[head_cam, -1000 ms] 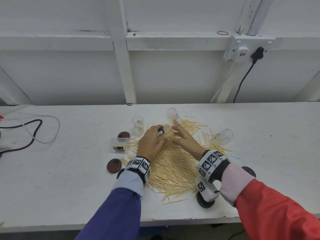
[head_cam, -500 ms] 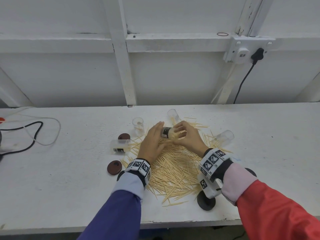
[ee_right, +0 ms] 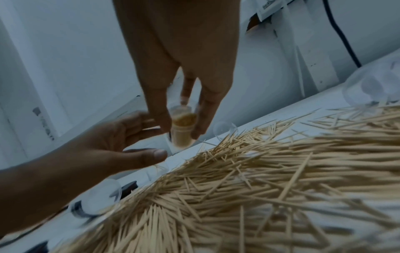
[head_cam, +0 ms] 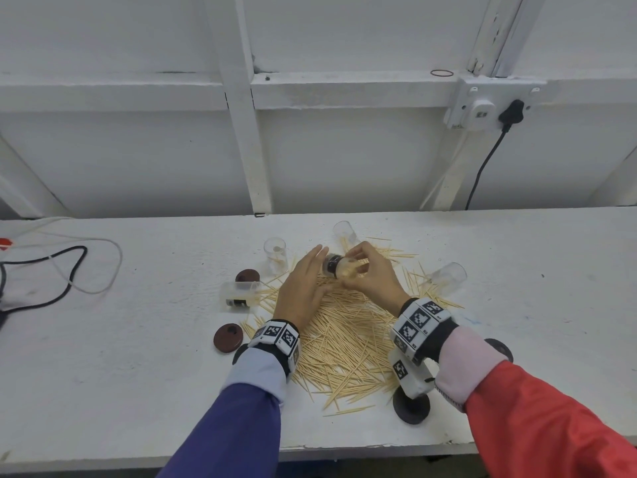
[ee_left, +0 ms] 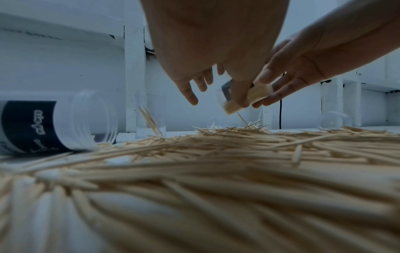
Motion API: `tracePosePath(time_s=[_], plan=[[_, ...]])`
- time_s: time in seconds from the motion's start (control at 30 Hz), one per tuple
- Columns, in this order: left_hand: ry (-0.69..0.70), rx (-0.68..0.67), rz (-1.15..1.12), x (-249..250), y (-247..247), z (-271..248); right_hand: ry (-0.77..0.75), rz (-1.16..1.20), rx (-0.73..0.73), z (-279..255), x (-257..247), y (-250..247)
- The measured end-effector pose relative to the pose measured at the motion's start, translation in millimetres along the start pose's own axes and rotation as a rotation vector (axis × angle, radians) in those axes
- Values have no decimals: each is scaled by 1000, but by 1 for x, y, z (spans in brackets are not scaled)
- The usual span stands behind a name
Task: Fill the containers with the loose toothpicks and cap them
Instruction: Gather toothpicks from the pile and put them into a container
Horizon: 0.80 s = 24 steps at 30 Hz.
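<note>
Fingers and thumb of my right hand [head_cam: 374,281] pinch the sides of a small clear container [head_cam: 341,267], packed with toothpicks and tipped on its side above the pile, while my left hand [head_cam: 303,288] hangs flat and relaxed just beside its dark-labelled end, gripping nothing. I judge the container light and hard-walled but smooth, so it could slip or roll in a loose pinch; a hold round the middle of the barrel seems safest, keeping the open mouth clear for a cap and level enough that nothing slides out. Below lies the heap of loose toothpicks [head_cam: 344,336], thin, stiff and brittle, likely easier to gather in aligned bunches than singly. Around it are the other containers: one lying beside the heap at left [head_cam: 238,294], one upright behind it [head_cam: 275,254] with a few picks inside, one behind my hands [head_cam: 345,232] and one tipped at right [head_cam: 448,276]. Dark red caps [head_cam: 228,338] lie on the white table [head_cam: 138,374] nearby.
</note>
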<state>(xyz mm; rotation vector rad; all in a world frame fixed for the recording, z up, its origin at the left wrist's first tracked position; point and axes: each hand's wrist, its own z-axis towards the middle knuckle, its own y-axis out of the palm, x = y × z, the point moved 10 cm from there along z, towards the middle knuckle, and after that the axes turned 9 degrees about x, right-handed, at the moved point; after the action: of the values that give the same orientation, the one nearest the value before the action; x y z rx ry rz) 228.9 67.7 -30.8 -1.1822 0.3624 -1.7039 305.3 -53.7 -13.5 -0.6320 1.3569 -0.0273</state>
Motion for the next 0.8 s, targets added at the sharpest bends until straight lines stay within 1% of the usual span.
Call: tracePosePath(time_s=[0.03,0.13,0.23,0.37,0.4,0.47,0.5,0.53,0.57,0.6,0.67,0.73,0.8], plan=[[1,-1,2,0,0,0,9,-6,13,1,0,-2],[21,-2,12,2,0,1,24,7,-68,2,2,4],[51,2,20,5,-1,1,34,50,-111,1,3,6],[61,-4,11,7,-1,1,60,163,-280,-3,0,16],[49,-2,18,5,-2,1,80,184,-286,0,2,15],[13,11,27,0,-3,2,96,167,-224,9,10,7],[-9,23,26,-3,-4,2,72,91,-183,14,13,2],[-27,34,22,-5,-6,2,30,-33,-161,19,18,-2],[-39,41,18,-6,-7,2,-12,-172,-168,21,22,-2],[-48,42,17,-6,-7,2,-44,-305,-195,23,27,2],[-68,36,19,-7,-6,2,-85,-488,-272,20,34,11],[-89,33,14,-8,-6,1,-157,-614,-343,15,34,22],[-103,35,5,-8,-6,2,-227,-710,-385,11,33,31]])
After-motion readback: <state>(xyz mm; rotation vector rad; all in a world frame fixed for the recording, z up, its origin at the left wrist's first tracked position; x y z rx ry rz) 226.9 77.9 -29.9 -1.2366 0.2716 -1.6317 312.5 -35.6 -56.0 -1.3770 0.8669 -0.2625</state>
